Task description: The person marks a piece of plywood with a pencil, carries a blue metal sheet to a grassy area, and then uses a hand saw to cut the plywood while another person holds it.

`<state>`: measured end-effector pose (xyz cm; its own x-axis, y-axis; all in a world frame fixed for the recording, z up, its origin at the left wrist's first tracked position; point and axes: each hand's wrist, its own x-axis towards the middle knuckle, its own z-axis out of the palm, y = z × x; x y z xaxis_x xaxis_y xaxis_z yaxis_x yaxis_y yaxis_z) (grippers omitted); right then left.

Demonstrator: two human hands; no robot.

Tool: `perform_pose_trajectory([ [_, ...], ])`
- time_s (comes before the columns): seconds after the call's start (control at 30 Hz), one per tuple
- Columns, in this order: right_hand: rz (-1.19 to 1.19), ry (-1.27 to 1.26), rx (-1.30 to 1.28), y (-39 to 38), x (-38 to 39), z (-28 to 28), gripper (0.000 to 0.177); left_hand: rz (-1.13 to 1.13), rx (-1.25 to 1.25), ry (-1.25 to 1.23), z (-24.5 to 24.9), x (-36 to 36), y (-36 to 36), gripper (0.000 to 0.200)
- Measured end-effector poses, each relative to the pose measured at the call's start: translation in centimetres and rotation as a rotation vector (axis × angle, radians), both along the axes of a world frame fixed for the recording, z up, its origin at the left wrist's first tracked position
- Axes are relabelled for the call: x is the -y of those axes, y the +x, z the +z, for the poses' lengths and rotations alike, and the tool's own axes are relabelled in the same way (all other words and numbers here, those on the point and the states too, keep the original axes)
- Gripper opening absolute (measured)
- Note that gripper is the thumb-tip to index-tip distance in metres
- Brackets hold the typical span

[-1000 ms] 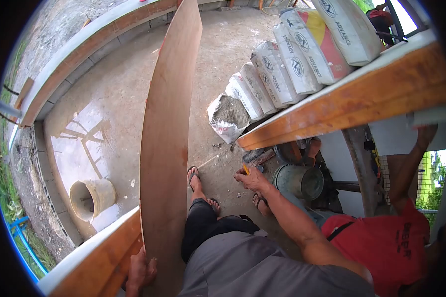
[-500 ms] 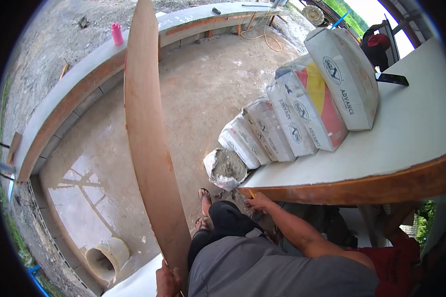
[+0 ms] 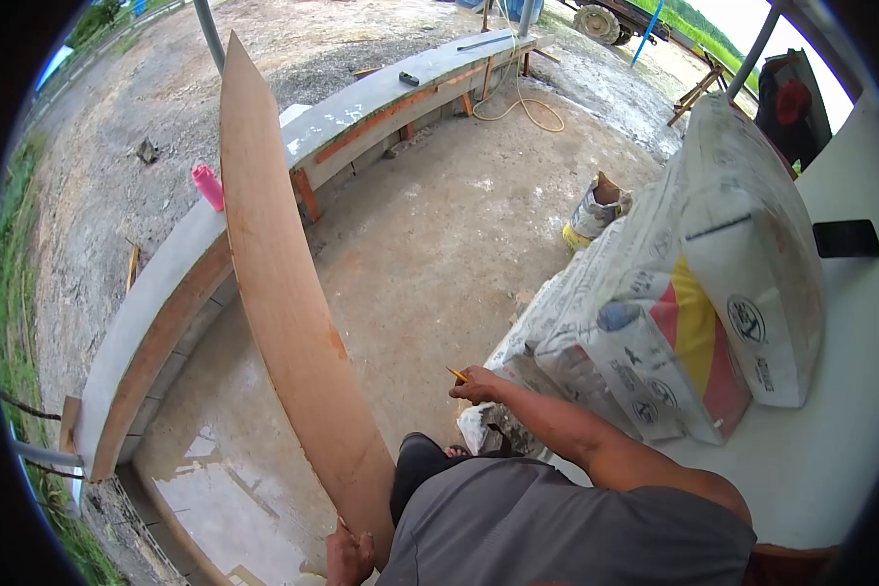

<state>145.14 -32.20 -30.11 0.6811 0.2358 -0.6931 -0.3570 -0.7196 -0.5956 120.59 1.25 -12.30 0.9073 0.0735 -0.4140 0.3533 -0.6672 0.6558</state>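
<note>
Out on a bare grey concrete floor (image 3: 439, 234), hemmed by a low grey concrete wall (image 3: 156, 322) with a pink bottle (image 3: 207, 187) on top, stood upright beside a white-topped table (image 3: 850, 391). Held a long, thin, reddish-brown plywood sheet (image 3: 293, 322) on end with the left hand (image 3: 350, 559), in a grip closed around its lower edge at the very bottom of view. Leaned the sheet up and away to the left, high past the wall. Could not tell whether its foot rested on the floor or hung clear. Kept the right hand (image 3: 479, 387) closed on a short yellow pencil (image 3: 456, 373), raised near the table's edge, just beside the stacked white cement sacks with red and yellow panels (image 3: 693, 322). Left a flat black phone (image 3: 847, 237) lying on the table beyond the sacks, well apart from both hands.

A second ago, had been bent low, looking under the table, with the pencil hand down near the floor by the feet. Since then had straightened up, brought that hand to table height and tipped the sheet from nearly upright to a lean. Judged from that: seemingly done with the low spot by the floor, and relied on the single left grip for the sheet's balance.
</note>
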Motion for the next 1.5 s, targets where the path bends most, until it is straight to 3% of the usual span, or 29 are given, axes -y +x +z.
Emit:
perform_pose_trajectory([
  [0.23, -0.231, 0.035, -0.093, 20.3, -1.3, -1.6, 0.039, 0.018, -0.034, -0.048, -0.5, -2.5, 19.6, 0.037],
  [0.3, -0.05, -0.072, 0.067, 24.1, 0.7, -6.8, 0.039, -0.008, -0.007, -0.052, -0.8, -3.3, 26.1, 0.035],
  [0.37, -0.041, -0.244, -0.002, 27.4, 2.7, -9.0, 0.04, -0.01, -0.013, -0.083, -0.8, -4.0, 31.7, 0.036],
  [0.43, -0.127, -0.266, -0.166, 29.4, 5.2, -5.8, 0.02, -0.034, -0.02, -0.086, 0.0, -4.1, 37.8, 0.036],
  [0.5, 0.562, -0.549, 0.163, 30.6, 9.5, -8.1, 0.023, -0.056, -0.06, -0.084, 1.1, -4.3, 43.3, 0.036],
  [0.57, 0.377, -0.543, 0.038, 31.1, 12.9, -10.0, 0.024, -0.09, -0.027, -0.113, 0.3, -5.0, 48.2, 0.036],
  [0.63, 0.6, -0.631, 0.054, 31.8, 15.7, -11.1, 0.026, -0.139, 0.003, -0.124, 0.1, -5.3, 53.7, 0.036],
  [0.7, 0.142, -0.614, -0.207, 33.3, 17.2, -10.7, 0.019, -0.194, 0.021, -0.117, 0.5, -5.2, 59.1, 0.035],
  [0.77, 0.483, -0.512, -0.018, 34.8, 20.2, -11.3, 0.018, -0.155, -0.06, -0.092, 0.4, -5.1, 64.4, 0.031],
  [0.87, -0.41, -0.503, -0.456, 41.6, 21.6, -11.9, 0.029, -0.103, -0.085, -0.075, 1.1, -4.5, 72.7, 0.027],
  [0.97, -0.382, -0.49, -0.429, 49.5, 24.6, -16.1, 0.028, -0.019, -0.111, -0.26, 1.9, -3.0, 81.2, 0.025],
  [1.03, -0.028, -0.424, -0.209, 55.9, 26.3, -15.5, 0.027, -0.042, -0.185, -0.331, 4.0, -1.6, 86.7, 0.029],
  [1.13, -0.302, -0.39, -0.224, 71.1, 25.8, -11.6, 0.029, -0.07, -0.202, -0.329, 5.5, -0.4, 94.3, 0.034],
  [1.17, -0.341, -0.341, -0.133, 75.5, 25.1, -7.9, 0.032, -0.074, -0.207, -0.333, 6.0, -0.2, 96.1, 0.034],
  [1.2, -0.185, -0.366, -0.002, 80.0, 24.9, -7.8, 0.032, -0.08, -0.208, -0.34, 6.0, 0.0, 98.0, 0.033],
  [1.27, -0.137, -0.264, 0.159, 88.3, 24.2, -7.7, 0.03, -0.102, -0.216, -0.325, 6.3, 0.9, 102.1, 0.033],
  [1.33, -0.015, -0.238, 0.501, 95.3, 23.2, -9.8, 0.025, -0.124, -0.247, -0.268, 6.4, 1.7, 105.8, 0.033],
  [1.4, -0.004, -0.145, 0.434, 101.1, 21.7, -6.3, 0.025, -0.095, -0.26, -0.323, 6.1, 2.9, 109.3, 0.033],
  [1.47, -0.212, 0.023, 0.312, 105.9, 20.0, -1.0, 0.026, -0.076, -0.283, -0.367, 5.3, 4.0, 112.9, 0.034],
  [1.5, -0.277, 0.086, 0.273, 108.5, 19.5, -2.8, 0.03, -0.069, -0.298, -0.383, 4.8, 4.3, 114.6, 0.035],
])
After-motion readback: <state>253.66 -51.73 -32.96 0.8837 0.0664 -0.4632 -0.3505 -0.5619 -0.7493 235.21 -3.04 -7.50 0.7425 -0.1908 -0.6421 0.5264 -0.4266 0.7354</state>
